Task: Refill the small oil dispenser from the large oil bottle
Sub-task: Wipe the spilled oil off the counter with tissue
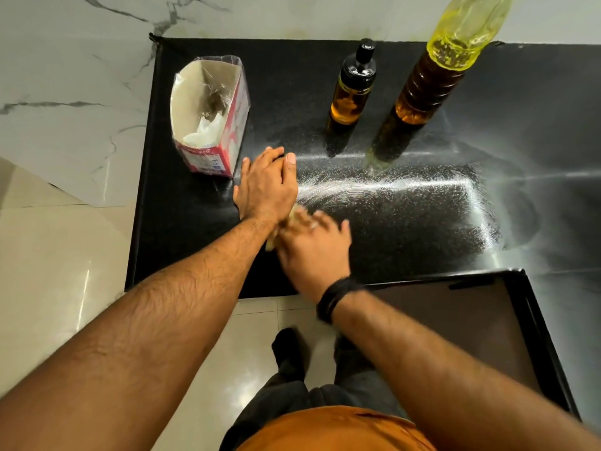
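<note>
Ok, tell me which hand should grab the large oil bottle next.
Probably right: the right hand is on the same side as the large oil bottle; the left hand rests by the carton and would reach across.

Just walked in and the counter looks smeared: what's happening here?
A person is wiping the black countertop. The right hand presses a wad of tissue down, blurred mid-wipe, with the left hand flat beside it. The small oil dispenser and large oil bottle stand upright behind, capped and untouched, beside an open tissue box.
</note>
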